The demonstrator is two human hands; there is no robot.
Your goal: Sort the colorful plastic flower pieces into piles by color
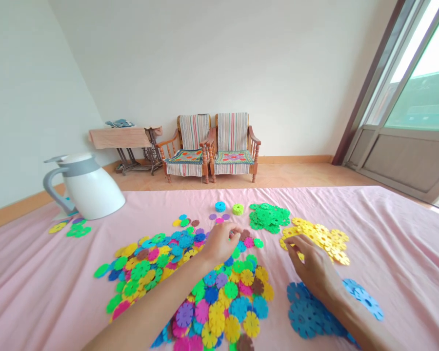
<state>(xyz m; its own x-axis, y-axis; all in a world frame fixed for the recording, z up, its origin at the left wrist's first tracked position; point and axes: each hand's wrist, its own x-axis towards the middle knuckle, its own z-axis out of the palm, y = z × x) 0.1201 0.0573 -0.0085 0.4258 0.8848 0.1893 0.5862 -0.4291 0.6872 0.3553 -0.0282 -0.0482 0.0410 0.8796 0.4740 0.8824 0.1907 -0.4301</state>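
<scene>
A big mixed pile of coloured snowflake discs (205,287) covers the pink cloth in front of me. My left hand (221,242) rests at the pile's far edge, fingers curled in a pinch on a disc I cannot name. My right hand (312,265) reaches to the near edge of a yellow disc pile (324,236), fingers bent onto a yellow disc. A green disc pile (269,217) lies beyond it. A blue disc pile (310,312) sits under my right forearm.
A white jug (86,185) stands at the far left of the pink cloth (388,243), with a few green and yellow discs (73,228) beside it. Small blue (220,206) and green (237,209) stacks sit farther back. Two wooden armchairs (210,146) stand by the wall.
</scene>
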